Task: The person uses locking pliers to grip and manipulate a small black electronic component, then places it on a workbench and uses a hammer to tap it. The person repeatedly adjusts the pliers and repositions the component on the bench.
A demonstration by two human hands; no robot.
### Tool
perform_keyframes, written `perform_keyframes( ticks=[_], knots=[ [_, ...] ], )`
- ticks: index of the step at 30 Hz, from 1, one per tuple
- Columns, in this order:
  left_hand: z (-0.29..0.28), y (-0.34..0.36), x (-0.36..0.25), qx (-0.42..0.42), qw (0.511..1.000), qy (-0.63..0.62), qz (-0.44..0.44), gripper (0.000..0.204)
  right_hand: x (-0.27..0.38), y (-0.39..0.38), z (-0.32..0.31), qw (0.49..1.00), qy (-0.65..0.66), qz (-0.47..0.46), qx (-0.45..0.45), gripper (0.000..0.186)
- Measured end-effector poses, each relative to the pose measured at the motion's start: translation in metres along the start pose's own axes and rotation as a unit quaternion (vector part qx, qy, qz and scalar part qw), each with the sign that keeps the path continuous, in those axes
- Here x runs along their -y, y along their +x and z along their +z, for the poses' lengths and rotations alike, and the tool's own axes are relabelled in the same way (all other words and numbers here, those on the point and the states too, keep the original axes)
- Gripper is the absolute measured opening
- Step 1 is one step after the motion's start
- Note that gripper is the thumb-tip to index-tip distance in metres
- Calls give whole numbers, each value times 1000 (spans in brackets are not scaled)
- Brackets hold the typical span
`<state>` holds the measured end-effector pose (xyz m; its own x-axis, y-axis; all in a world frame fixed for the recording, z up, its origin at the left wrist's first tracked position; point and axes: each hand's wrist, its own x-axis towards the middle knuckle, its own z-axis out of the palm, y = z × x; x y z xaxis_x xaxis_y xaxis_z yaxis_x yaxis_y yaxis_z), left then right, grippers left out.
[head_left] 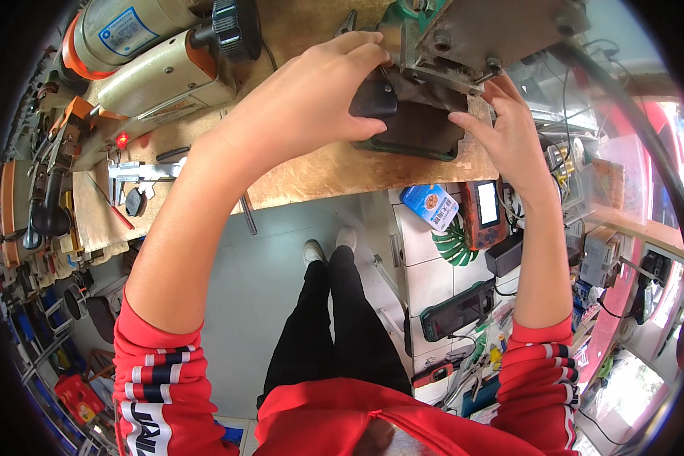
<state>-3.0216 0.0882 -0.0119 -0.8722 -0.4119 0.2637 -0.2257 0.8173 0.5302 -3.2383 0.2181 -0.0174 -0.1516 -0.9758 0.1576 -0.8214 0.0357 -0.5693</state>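
My left hand (323,95) reaches over the bench from the left, thumb below and fingers above, closed around a black rounded piece (374,99). A thin metal part sticks up from that piece toward the machine. My right hand (513,140) is at the right side of a bench machine (494,34) with a grey metal head. Its thumb points left under the head, and its curled fingers are partly hidden behind the machine; what they grip cannot be made out. Under both hands lies the machine's dark tray (418,133) with a green rim.
A beige motor unit (159,87) with a black knob (235,30) stands at left. A caliper (140,173), a red pen-like tool (112,204) and a metal rod (248,213) lie on the wooden bench (311,178). Below right are an orange handheld device (485,213) and a tablet (457,310).
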Motion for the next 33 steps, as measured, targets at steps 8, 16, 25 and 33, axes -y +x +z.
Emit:
perform_keyframes(
  ticks=[8, 16, 25, 33],
  knots=[
    [11, -5, -9, -16, 999, -30, -16, 59, -34, 18, -7, 996, 60, 8, 58, 47],
    [19, -5, -10, -70, 997, -13, -34, 58, -38, 22, 1, 999, 33, -15, -15, 42],
    [16, -18, -12, -74, 994, -45, -60, 55, -22, 11, 7, 983, 167, 71, -28, 52],
    [19, -22, -9, -79, 992, -63, -77, 51, 0, 4, 19, 999, 13, 5, -50, 53]
  ],
)
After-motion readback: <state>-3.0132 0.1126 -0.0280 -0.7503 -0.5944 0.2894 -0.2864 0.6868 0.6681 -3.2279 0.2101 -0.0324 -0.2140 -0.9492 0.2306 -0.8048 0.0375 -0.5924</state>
